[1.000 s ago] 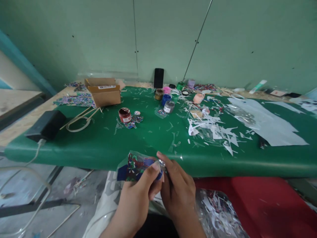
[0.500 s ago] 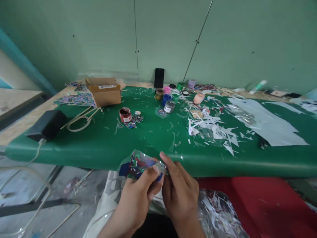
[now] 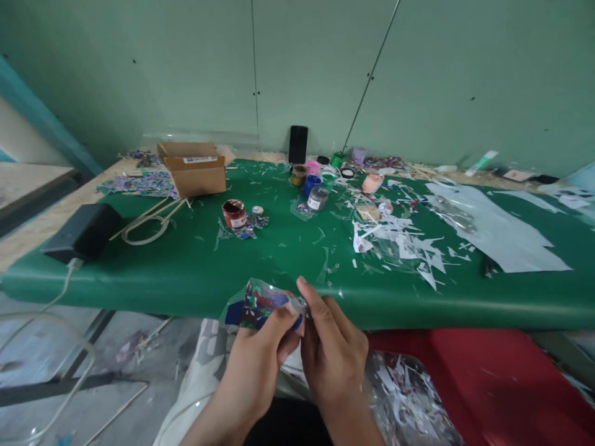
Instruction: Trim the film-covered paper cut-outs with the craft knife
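Just in front of the table edge, my left hand (image 3: 267,350) pinches a clear plastic sheet (image 3: 263,303) covered with multicoloured paint patches, with dark blue at its left end. My right hand (image 3: 332,347) is closed at the right end of the same sheet, its index finger pointing forward along it. The fingertips of both hands meet there and hide what lies between them. Beyond the hands, an open jar of dark red paint (image 3: 233,214) stands beside small painted flakes (image 3: 256,222) on the green tabletop (image 3: 283,254).
A cardboard box (image 3: 198,174) and a black adapter (image 3: 84,232) sit to the left. Grey (image 3: 317,199) and blue (image 3: 311,184) paint jars stand mid-table, with a black phone (image 3: 298,144) behind. White paper scraps (image 3: 404,241) litter the right. A clear bag of scraps (image 3: 409,396) lies on red material (image 3: 493,384).
The view has shifted slightly. Both hands keep hold of the painted plastic sheet, with only a small movement of the right fingers. Things on the table stay put.
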The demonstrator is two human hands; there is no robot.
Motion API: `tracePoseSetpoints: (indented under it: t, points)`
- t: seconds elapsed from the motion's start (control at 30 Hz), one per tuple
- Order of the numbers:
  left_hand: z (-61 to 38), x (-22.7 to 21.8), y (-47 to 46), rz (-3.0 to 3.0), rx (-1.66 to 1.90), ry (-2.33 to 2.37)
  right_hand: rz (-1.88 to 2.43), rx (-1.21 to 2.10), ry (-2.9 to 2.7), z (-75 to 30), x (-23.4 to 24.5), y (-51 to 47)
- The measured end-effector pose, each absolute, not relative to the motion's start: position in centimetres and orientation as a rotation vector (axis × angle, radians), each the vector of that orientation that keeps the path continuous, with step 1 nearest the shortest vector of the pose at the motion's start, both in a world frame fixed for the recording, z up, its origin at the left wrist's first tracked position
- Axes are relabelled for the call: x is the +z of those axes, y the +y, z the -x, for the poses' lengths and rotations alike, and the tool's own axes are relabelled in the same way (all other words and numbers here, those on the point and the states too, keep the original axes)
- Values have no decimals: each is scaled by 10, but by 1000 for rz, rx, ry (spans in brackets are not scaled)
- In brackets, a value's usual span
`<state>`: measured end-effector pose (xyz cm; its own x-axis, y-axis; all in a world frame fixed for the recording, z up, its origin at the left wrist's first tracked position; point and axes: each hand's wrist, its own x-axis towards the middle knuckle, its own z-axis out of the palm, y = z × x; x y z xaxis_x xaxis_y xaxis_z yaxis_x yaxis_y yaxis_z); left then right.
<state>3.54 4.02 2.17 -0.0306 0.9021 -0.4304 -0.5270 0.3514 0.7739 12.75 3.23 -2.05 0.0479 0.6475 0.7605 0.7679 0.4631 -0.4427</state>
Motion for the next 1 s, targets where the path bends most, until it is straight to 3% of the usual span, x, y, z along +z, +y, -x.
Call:
tracePoseSetpoints:
  t: [0.43,0.83,1.0]
  points:
    - [-31,18,48,-423,1138,956,1341,-281,-1646,-122,-25,38]
    - [-34,26,44,-496,1170,1155,1405,-252,-1619,-133,-29,42]
    - [-24,26,42,-694,1147,993,1425,-52,-1463,-149,-35,51]
